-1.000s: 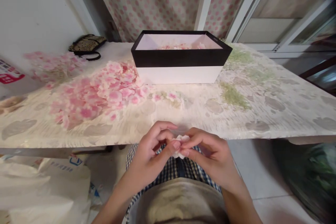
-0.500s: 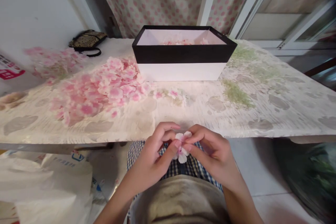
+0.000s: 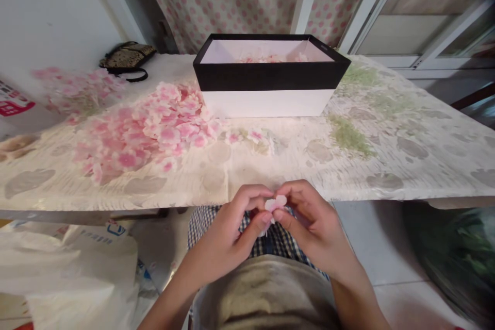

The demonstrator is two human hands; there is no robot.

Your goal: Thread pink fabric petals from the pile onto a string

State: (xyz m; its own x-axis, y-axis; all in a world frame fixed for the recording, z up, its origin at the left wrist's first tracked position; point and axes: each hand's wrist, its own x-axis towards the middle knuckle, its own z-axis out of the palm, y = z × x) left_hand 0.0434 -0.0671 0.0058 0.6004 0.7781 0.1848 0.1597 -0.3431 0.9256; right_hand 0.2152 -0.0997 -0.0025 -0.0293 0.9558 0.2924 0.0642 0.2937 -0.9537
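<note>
A small pale pink flower is pinched between my two hands, just off the table's front edge and above my lap. My left hand grips it from the left with bent fingers and thumb. From the right, my right hand holds it the same way, and the fingertips of both hands nearly meet. Part of the flower is hidden by the thumbs. Beyond the hands, a heap of pink flowers lies on the left of the table, and a few small blossoms lie near the middle.
A white box with a black rim stands at the back of the table, with pink pieces inside. Green sprigs lie to its right. A patterned pouch is at the back left. A white bag sits below on the left.
The flower has turned and moved up slightly between my fingers, so fewer petals show below the thumbs. My left fingers have come nearer my right ones.
</note>
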